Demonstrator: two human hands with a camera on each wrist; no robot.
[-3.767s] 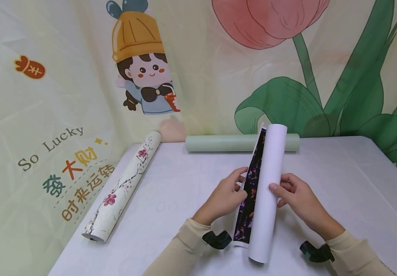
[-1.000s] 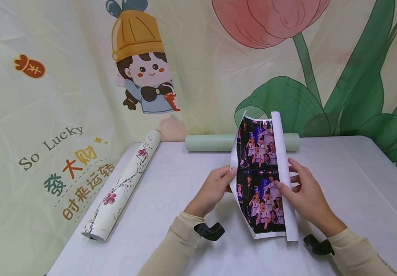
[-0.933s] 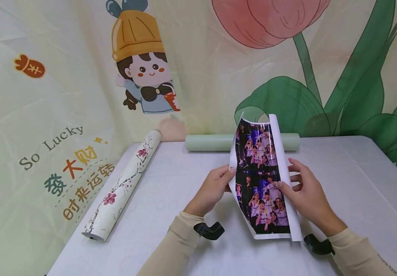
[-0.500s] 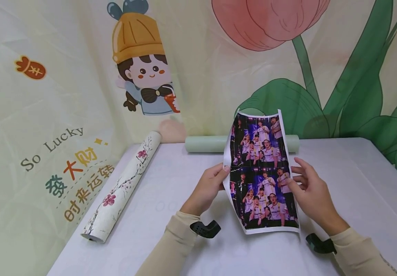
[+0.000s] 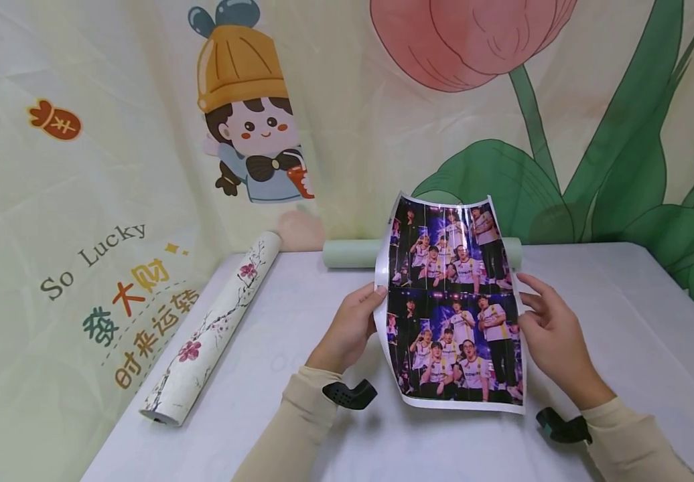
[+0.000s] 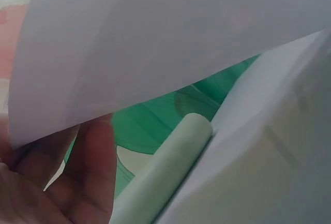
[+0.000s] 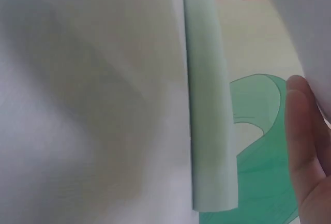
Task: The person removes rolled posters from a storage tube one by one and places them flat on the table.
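A glossy photo poster [image 5: 452, 301] is held up off the table, curving a little, with two similar group pictures one above the other and a white border. My left hand [image 5: 350, 328] pinches its left edge, thumb in front and fingers behind. At the right edge is my right hand [image 5: 558, 341], the thumb against the margin and the fingers at the back. From the left wrist, the poster's white back [image 6: 129, 43] lies over the left fingers [image 6: 98, 162]. In the right wrist view the right fingers [image 7: 302, 136] lie along the sheet's back; that thumb is hidden.
Behind the poster, a pale green roll [image 5: 350, 254] lies along the back of the white-covered table [image 5: 250, 402]. A white roll with pink blossoms [image 5: 214, 328] lies slantwise at the left. A printed curtain [image 5: 353, 120] hangs behind.
The white roll has opened out into a nearly flat poster, showing more of the pictures. My left hand has shifted left with its edge, and the right hand slightly right.
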